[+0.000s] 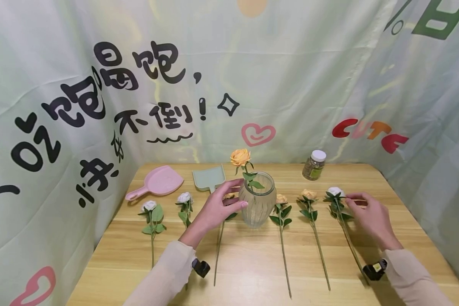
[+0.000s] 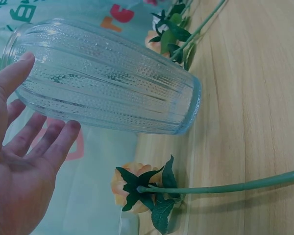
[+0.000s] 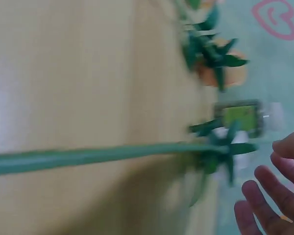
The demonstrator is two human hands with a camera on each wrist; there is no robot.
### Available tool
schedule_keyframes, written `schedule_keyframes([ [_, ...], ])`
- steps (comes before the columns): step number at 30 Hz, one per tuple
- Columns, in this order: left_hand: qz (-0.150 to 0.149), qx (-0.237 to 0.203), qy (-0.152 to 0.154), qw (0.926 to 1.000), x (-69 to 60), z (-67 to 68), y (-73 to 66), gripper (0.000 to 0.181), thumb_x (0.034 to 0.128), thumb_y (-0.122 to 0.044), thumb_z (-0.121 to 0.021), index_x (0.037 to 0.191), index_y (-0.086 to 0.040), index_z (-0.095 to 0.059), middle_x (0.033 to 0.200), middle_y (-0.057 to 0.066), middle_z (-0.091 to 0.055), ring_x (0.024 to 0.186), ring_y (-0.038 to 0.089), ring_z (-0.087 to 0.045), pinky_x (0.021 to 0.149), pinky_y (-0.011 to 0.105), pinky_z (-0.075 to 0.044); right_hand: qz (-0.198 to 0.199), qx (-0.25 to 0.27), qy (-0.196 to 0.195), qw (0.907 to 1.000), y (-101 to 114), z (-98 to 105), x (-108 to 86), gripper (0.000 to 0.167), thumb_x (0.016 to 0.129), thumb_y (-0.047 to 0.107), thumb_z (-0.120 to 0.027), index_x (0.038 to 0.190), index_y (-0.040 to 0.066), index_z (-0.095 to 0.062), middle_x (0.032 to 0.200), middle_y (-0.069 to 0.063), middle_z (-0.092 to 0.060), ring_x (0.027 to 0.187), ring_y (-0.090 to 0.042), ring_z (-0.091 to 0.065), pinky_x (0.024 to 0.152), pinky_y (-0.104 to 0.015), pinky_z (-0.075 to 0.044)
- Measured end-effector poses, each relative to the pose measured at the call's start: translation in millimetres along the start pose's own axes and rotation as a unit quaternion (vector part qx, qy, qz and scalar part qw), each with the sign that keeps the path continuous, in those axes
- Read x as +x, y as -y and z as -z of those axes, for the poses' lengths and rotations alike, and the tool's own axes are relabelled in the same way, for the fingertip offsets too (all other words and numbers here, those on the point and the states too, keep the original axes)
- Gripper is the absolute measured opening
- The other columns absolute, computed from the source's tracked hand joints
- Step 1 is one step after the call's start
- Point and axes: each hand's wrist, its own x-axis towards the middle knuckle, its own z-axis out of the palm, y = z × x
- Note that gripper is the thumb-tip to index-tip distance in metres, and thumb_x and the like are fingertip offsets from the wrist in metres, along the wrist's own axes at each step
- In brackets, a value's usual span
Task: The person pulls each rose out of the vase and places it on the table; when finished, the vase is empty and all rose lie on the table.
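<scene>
A ribbed clear glass vase [image 1: 258, 208] stands upright on the table, with one orange artificial rose [image 1: 240, 157] in its mouth. At its left side is my left hand [image 1: 219, 206]; the thumb touches the glass near the rim and the fingers lie loosely extended beside it. The left wrist view shows the vase [image 2: 108, 78] and the spread fingers of my left hand [image 2: 29, 142]. My right hand [image 1: 371, 216] is beside the head of the rightmost white rose [image 1: 335, 192]. In the right wrist view, my right hand [image 3: 274, 196] shows relaxed fingers and a gap from that rose.
Two white roses [image 1: 148, 206] lie at the left. Orange roses [image 1: 309, 195] lie on both sides of the vase, stems toward me. Behind stand a pink dustpan-like scoop [image 1: 163, 180], a grey-green scoop [image 1: 208, 177] and a white-lidded jar [image 1: 313, 166]. A printed curtain [image 1: 290, 85] surrounds the table [image 1: 248, 263].
</scene>
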Motion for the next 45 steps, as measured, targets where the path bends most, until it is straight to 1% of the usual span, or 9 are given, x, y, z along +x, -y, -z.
schedule_keyframes([
  [5,0.002,0.001,-0.001,1.0000,-1.1,0.0,-0.4,0.065,0.1012,-0.027,-0.082,0.159,-0.032,-0.053,0.164,-0.006,-0.051,0.151,0.022,-0.052,0.123,0.043,-0.053,0.014,0.043,-0.010,0.9989,34,12,6.0,0.053,0.111,0.049,-0.060,0.144,0.007,-0.066,0.138,-0.015,-0.068,0.103,0.016,-0.049,0.076,-0.012,-0.047],
  [11,0.001,0.004,-0.003,1.0000,-1.9,0.8,0.8,0.065,0.1011,-0.027,-0.082,0.159,-0.031,-0.053,0.164,-0.007,-0.051,0.151,0.022,-0.052,0.123,0.041,-0.053,0.088,0.122,-0.004,0.9887,103,12,12.6,0.042,0.110,0.039,-0.066,0.140,0.010,-0.069,0.124,0.018,-0.065,0.112,0.012,-0.056,0.089,-0.001,-0.048],
  [17,0.000,-0.002,-0.003,1.0000,-1.7,1.8,2.5,0.065,0.1010,-0.028,-0.082,0.159,-0.032,-0.053,0.163,-0.006,-0.051,0.152,0.023,-0.051,0.124,0.046,-0.051,0.184,0.210,0.067,0.9578,172,-4,20.4,0.031,0.111,0.023,-0.068,0.137,0.007,-0.071,0.136,0.002,-0.070,0.119,-0.003,-0.068,0.099,-0.009,-0.056],
  [22,-0.005,-0.008,0.002,1.0000,-1.1,1.5,3.5,0.066,0.1014,-0.029,-0.082,0.160,-0.032,-0.052,0.165,-0.004,-0.050,0.153,0.026,-0.050,0.126,0.053,-0.049,0.222,0.237,0.144,0.9349,207,-23,27.1,0.027,0.110,0.021,-0.069,0.134,0.009,-0.071,0.149,-0.007,-0.067,0.131,-0.015,-0.067,0.108,-0.023,-0.059],
  [27,-0.011,-0.007,0.008,0.9999,0.1,-0.2,4.3,0.069,0.1011,-0.031,-0.082,0.162,-0.032,-0.049,0.167,-0.006,-0.047,0.154,0.026,-0.048,0.127,0.053,-0.047,0.237,0.213,0.215,0.9231,224,-45,29.5,0.021,0.110,0.029,-0.069,0.128,0.020,-0.074,0.158,-0.004,-0.061,0.147,-0.029,-0.056,0.123,-0.056,-0.049],
  [31,-0.009,-0.012,0.011,0.9998,1.7,-2.0,4.6,0.073,0.0993,-0.032,-0.084,0.162,-0.034,-0.048,0.168,-0.005,-0.044,0.156,0.028,-0.046,0.129,0.056,-0.044,0.253,0.194,0.234,0.9185,230,-58,29.0,0.020,0.110,0.029,-0.068,0.128,0.023,-0.076,0.160,-0.005,-0.058,0.154,-0.033,-0.049,0.127,-0.068,-0.040],
  [38,-0.001,-0.011,0.010,0.9999,2.6,-3.1,4.3,0.073,0.0987,-0.033,-0.084,0.162,-0.036,-0.048,0.168,-0.004,-0.044,0.155,0.029,-0.047,0.128,0.058,-0.044,0.269,0.168,0.216,0.9234,236,-71,28.5,0.027,0.109,0.023,-0.069,0.135,0.019,-0.076,0.147,-0.003,-0.069,0.142,-0.028,-0.060,0.119,-0.062,-0.051],
  [42,-0.009,-0.011,0.012,0.9998,3.1,-3.4,4.1,0.073,0.0990,-0.034,-0.084,0.162,-0.036,-0.048,0.167,-0.005,-0.046,0.154,0.029,-0.048,0.128,0.060,-0.044,0.263,0.185,0.190,0.9275,237,-67,27.9,0.027,0.109,0.020,-0.070,0.135,0.017,-0.075,0.142,-0.003,-0.072,0.139,-0.029,-0.063,0.119,-0.062,-0.051],
  [45,-0.014,-0.011,0.011,0.9998,3.3,-3.5,4.1,0.072,0.0987,-0.033,-0.085,0.161,-0.036,-0.049,0.166,-0.006,-0.047,0.154,0.029,-0.048,0.128,0.060,-0.044,0.263,0.212,0.157,0.9279,237,-59,29.4,0.029,0.109,0.016,-0.069,0.138,0.014,-0.074,0.144,-0.006,-0.071,0.137,-0.028,-0.065,0.119,-0.055,-0.053],
])
